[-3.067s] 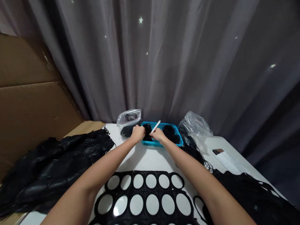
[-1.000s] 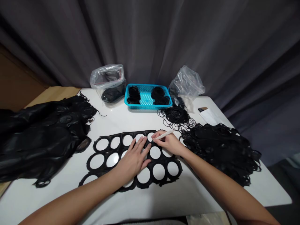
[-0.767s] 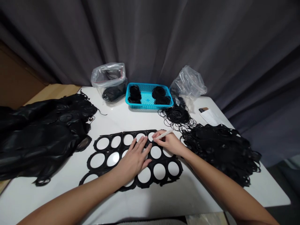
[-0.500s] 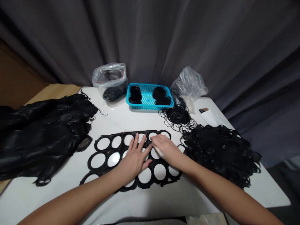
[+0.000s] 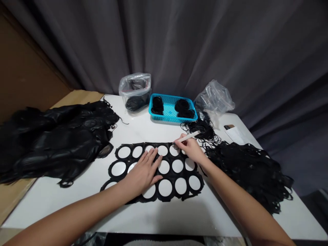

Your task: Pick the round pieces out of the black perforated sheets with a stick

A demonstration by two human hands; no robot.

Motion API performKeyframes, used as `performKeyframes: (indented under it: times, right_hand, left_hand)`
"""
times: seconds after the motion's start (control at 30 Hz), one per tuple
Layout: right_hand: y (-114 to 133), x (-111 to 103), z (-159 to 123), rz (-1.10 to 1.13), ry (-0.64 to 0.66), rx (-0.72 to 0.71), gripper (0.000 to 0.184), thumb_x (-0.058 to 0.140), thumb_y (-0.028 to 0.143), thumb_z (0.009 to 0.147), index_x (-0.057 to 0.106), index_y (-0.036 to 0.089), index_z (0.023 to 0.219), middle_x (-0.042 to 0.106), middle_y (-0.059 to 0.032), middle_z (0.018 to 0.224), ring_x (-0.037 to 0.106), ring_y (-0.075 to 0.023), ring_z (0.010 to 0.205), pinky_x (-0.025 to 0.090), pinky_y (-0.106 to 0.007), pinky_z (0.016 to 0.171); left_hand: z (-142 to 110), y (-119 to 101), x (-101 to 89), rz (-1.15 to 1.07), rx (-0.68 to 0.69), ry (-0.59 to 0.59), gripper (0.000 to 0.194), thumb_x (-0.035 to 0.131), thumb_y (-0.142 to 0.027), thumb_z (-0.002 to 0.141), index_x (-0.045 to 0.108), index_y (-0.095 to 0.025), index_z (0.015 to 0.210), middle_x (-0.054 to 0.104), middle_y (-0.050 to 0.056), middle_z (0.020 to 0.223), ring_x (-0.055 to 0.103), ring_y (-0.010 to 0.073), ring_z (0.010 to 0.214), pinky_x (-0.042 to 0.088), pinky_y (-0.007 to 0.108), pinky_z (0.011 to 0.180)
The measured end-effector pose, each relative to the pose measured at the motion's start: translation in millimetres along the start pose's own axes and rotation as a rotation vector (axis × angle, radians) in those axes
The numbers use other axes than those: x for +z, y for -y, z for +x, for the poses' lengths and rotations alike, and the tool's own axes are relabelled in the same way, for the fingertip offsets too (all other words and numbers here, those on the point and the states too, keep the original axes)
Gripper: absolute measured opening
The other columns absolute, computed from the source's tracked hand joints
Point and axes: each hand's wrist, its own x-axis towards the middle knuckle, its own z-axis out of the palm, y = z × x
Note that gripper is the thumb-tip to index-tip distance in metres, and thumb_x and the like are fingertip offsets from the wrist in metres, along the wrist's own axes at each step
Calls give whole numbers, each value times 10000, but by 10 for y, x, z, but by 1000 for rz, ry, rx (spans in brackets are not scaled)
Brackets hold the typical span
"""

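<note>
A black rubber sheet (image 5: pixel 172 175) with rows of large round holes lies flat on the white table. My left hand (image 5: pixel 143 169) rests on its middle with the fingers spread, pressing it down. In my right hand (image 5: pixel 191 147) a slim white pen-like tool (image 5: pixel 190 136) is pinched, its far end slanting up to the right. The fingertips of that hand are at the sheet's back edge, over the top row of holes. Whether the tool's lower tip touches the rubber is hidden by the fingers.
A blue basket (image 5: pixel 172 119) holding bundles of black rings stands at the back, between two clear plastic bags (image 5: pixel 135 83). Loose black rings (image 5: pixel 203 128) lie before it. Black rubber sheets (image 5: pixel 58 140) are piled left, and a heap of holed black scraps (image 5: pixel 246 171) right.
My right hand has turned, and the white tool now shows above it. The view has shifted, so the table's things sit further right. My left hand stays spread on the sheet.
</note>
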Motion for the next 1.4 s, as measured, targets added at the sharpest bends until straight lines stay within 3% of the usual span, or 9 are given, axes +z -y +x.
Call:
performKeyframes:
  times: [0.1, 0.23, 0.4, 0.83, 0.93, 1.13, 1.2, 1.27, 1.4]
  right_hand:
    - [86, 218, -64, 124, 152, 9, 238, 593, 433, 877, 568, 226, 765, 635, 10, 682, 577, -177, 658, 425, -279, 620]
    - [93, 352, -120, 89, 186, -28, 196, 604, 398, 882, 618, 224, 794, 704, -11, 810, 622, -194, 767, 474, -309, 727]
    - [89, 386, -145, 117, 231, -45, 152, 581, 339, 903, 623, 223, 815, 732, -30, 943, 656, -206, 872, 492, -322, 803]
    - [99, 376, -141, 93, 230, -38, 132, 575, 324, 915, 625, 225, 844, 737, -28, 973, 664, -209, 906, 491, -333, 834]
    - [105, 387, -170, 23, 218, -118, 119, 560, 296, 929, 624, 234, 848, 731, -32, 974, 661, -213, 906, 490, -339, 827]
    - [212, 584, -379, -439, 187, -445, 146, 504, 148, 929, 628, 201, 984, 709, -130, 1046, 603, -287, 1006, 433, -431, 883]
    - [191, 579, -372, -465, 132, -457, 160, 496, 132, 921, 622, 200, 992, 706, -136, 1059, 598, -290, 1013, 425, -430, 883]
    - [88, 442, -292, -379, -17, -345, 155, 462, 173, 947, 611, 216, 947, 711, -110, 985, 617, -258, 914, 443, -386, 817]
    - [-287, -146, -51, -327, -457, 12, 236, 480, 364, 939, 564, 219, 772, 666, -72, 752, 569, -216, 660, 432, -355, 682]
  left_hand:
    - [-102, 21, 22, -3, -14, -10, 629, 565, -498, 963, 419, -134, 1455, 306, 215, 1580, 293, 346, 1469, 284, 502, 1182]
    - [-129, 7, 74, -42, -37, -30, 608, 579, -470, 962, 418, -158, 1459, 289, 194, 1593, 266, 334, 1481, 264, 505, 1188]
    - [-127, -8, 94, -72, -62, -35, 592, 567, -463, 968, 405, -183, 1463, 271, 182, 1603, 256, 333, 1485, 238, 540, 1189]
    - [-130, -18, 84, -54, -65, -20, 573, 558, -456, 972, 424, -179, 1456, 279, 186, 1599, 265, 344, 1481, 227, 565, 1182]
    - [-127, -27, 73, -48, -70, -17, 585, 581, -450, 959, 430, -183, 1457, 291, 178, 1597, 261, 350, 1482, 223, 576, 1181]
    - [-119, -53, 44, -2, -144, 41, 635, 652, -437, 909, 433, -255, 1476, 295, 111, 1608, 191, 491, 1461, 180, 764, 1091]
    - [-121, -52, 37, 0, -150, 39, 625, 650, -439, 908, 442, -270, 1473, 292, 97, 1611, 193, 501, 1455, 186, 772, 1083]
    - [-121, -51, 30, -5, -153, 31, 612, 643, -448, 910, 449, -288, 1469, 291, 88, 1611, 181, 508, 1456, 191, 785, 1069]
    - [-104, -60, 5, 2, -153, 50, 615, 651, -456, 905, 455, -291, 1465, 310, 97, 1602, 203, 519, 1444, 199, 802, 1047]
